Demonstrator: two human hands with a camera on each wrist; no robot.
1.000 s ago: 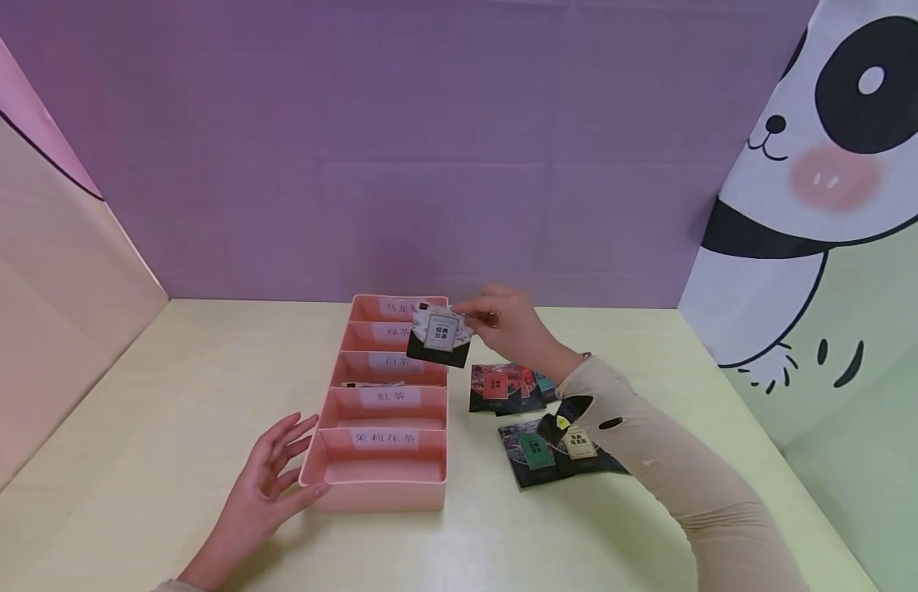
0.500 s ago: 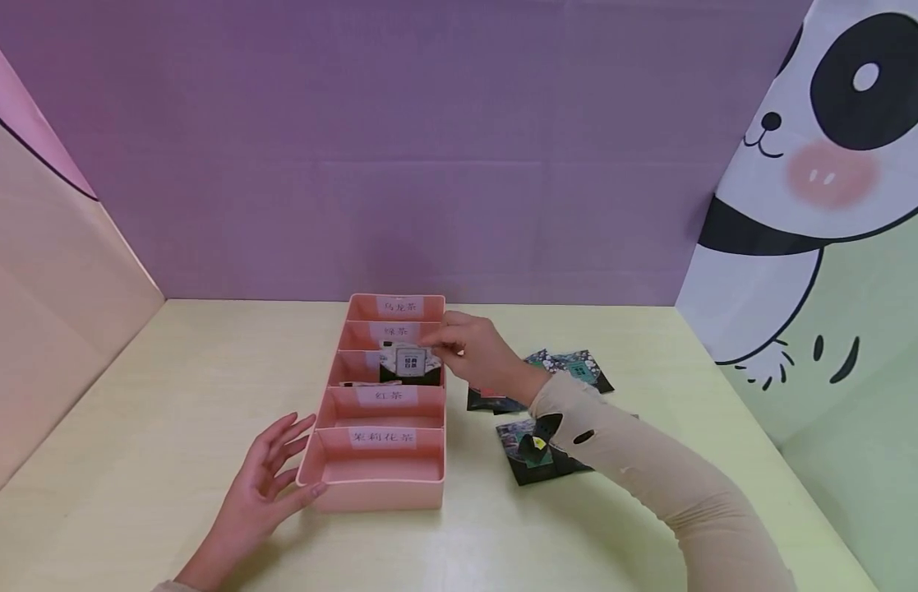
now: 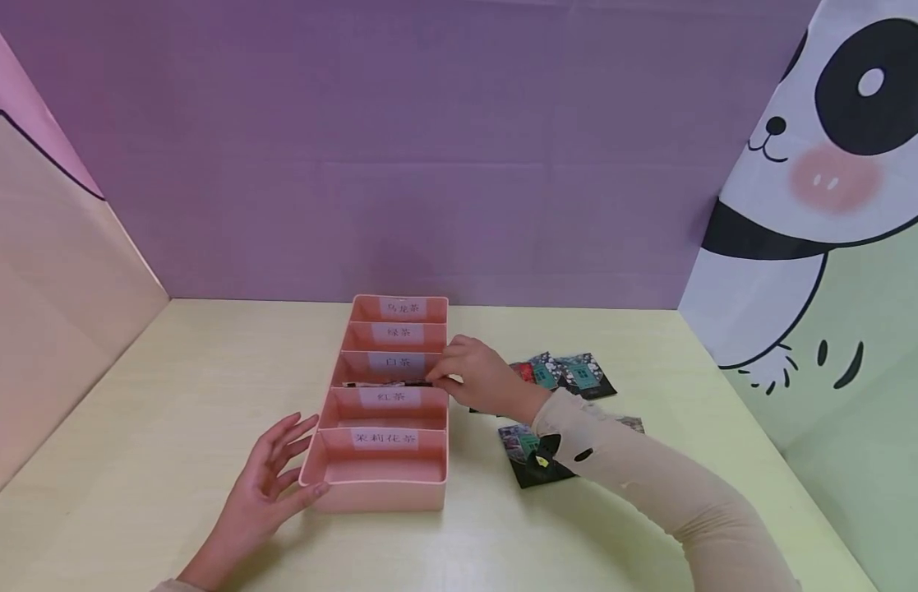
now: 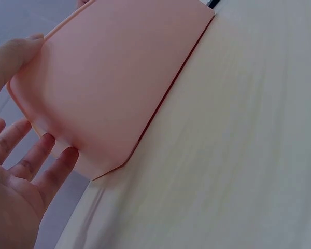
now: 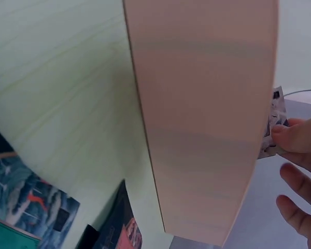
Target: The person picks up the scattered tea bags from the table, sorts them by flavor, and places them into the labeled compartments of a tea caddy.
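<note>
A long pink divided box (image 3: 377,498) stands on the table, its compartments in one row with white Chinese labels. At its right side my right hand (image 3: 482,380) pinches a tea bag packet (image 5: 269,118) by its upper edge. That packet is mostly down in the middle compartment, where another packet's edge also shows. In the right wrist view, its white patterned top stands above the box rim. My left hand (image 3: 269,470) touches the near left corner of the box, with thumb and fingertips against its walls and fingers extended.
Right of the box lie several dark tea packets, including a green-labelled packet (image 3: 583,376) at the back and a nearer packet (image 3: 532,469) partly under my right sleeve (image 3: 651,477). A purple backdrop (image 3: 429,164) rises behind the table.
My right hand has moved left and down, lowering the white-and-black packet from above the box into the middle compartment. The left hand has stayed at the corner.
</note>
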